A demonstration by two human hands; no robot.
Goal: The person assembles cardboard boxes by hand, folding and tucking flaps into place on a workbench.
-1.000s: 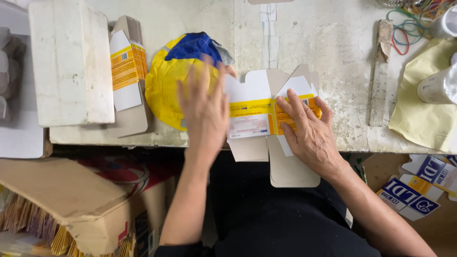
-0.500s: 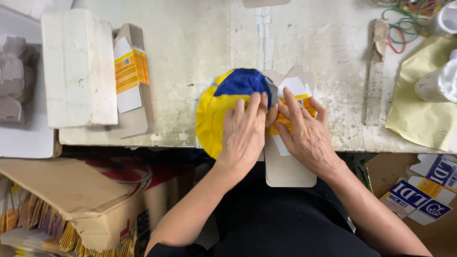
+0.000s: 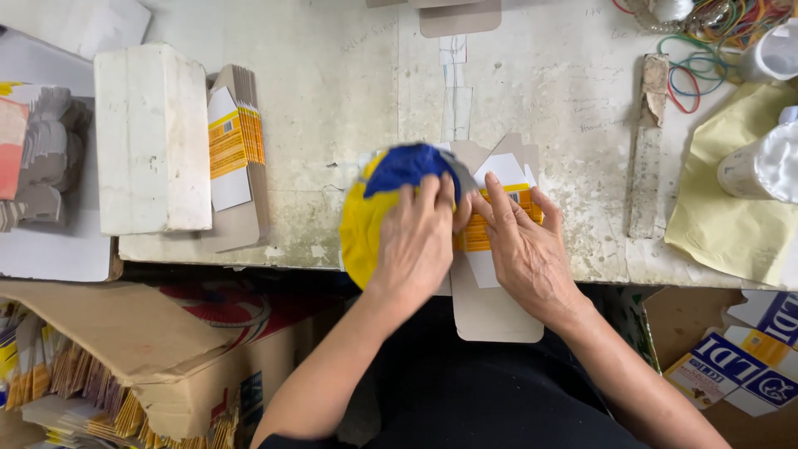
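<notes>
My left hand (image 3: 416, 241) lies palm down on a round yellow and blue pad (image 3: 359, 224) at the table's front edge, fingers together over its blue top. Just to its right, my right hand (image 3: 525, 249) presses flat on an unfolded brown carton blank (image 3: 497, 312) with a yellow and white printed panel. The blank hangs over the table edge toward my body. The pad overlaps the blank's left side, and the fingertips of both hands nearly meet there.
A stack of flat carton blanks (image 3: 237, 141) leans beside a white block (image 3: 150, 137) at the left. Right of the hands are a worn wooden strip (image 3: 644, 150), rubber bands (image 3: 698, 58), yellow paper (image 3: 731, 224) and a white cup (image 3: 756, 166). A cardboard box (image 3: 125, 324) stands below the table.
My left hand has slid the yellow and blue pad rightward onto the carton blank. The right hand has stayed pressed on the blank.
</notes>
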